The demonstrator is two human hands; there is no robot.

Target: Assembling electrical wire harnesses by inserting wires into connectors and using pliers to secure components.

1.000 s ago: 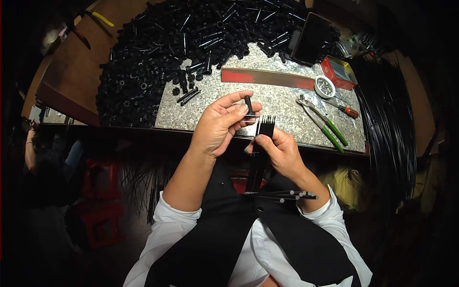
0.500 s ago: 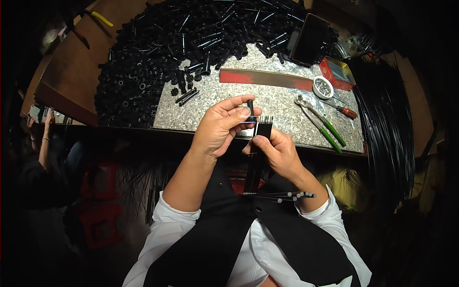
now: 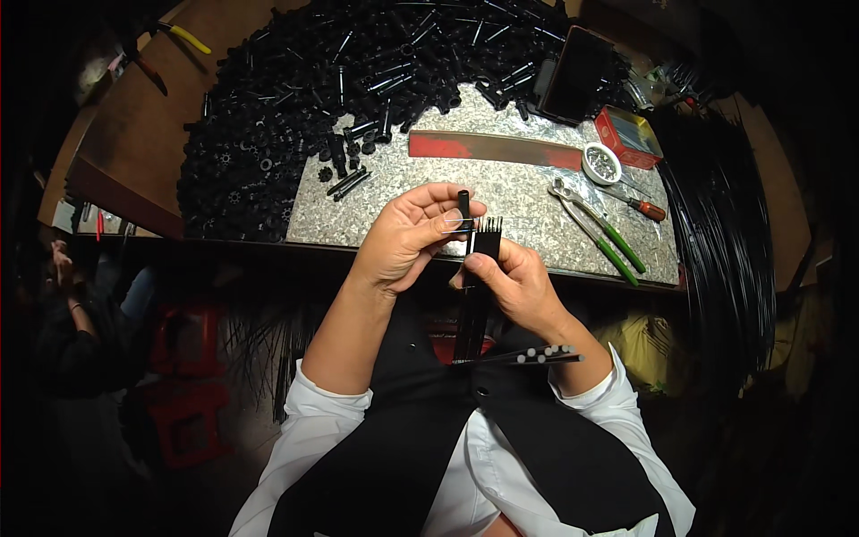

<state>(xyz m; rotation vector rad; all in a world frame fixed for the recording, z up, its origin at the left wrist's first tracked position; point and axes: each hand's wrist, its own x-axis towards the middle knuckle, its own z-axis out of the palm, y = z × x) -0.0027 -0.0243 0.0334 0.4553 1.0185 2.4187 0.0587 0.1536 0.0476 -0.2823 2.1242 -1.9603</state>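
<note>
Over the near edge of the worktop, my left hand point(image 3: 404, 234) pinches a short black tube point(image 3: 463, 204) upright in its fingers. A thin shiny wire point(image 3: 455, 231) crosses at its fingertips. Close against it, my right hand point(image 3: 514, 285) is closed round a bundle of flat black strips that look like umbrella ribs point(image 3: 487, 243). Their narrow ends stand up in a comb-like row beside the tube. Below my hands the bundle hangs down toward my lap, where several thin rods with round grey tips point(image 3: 548, 354) stick out to the right. Where wire and tube meet is partly hidden by my fingers.
A heap of black plastic parts point(image 3: 268, 116) covers the far left. On the speckled worktop point(image 3: 403, 210) lie a red-brown bar point(image 3: 492, 149), green-handled pliers point(image 3: 598, 234), a screwdriver point(image 3: 646, 209), a white cup of small metal pieces point(image 3: 601, 165) and a red box point(image 3: 629, 139). Long black rods point(image 3: 729, 233) hang right.
Both my hands have shifted slightly left with the tube and ribs. The grey-tipped rods have drawn closer together. At the far left, another person's hands have moved lower.
</note>
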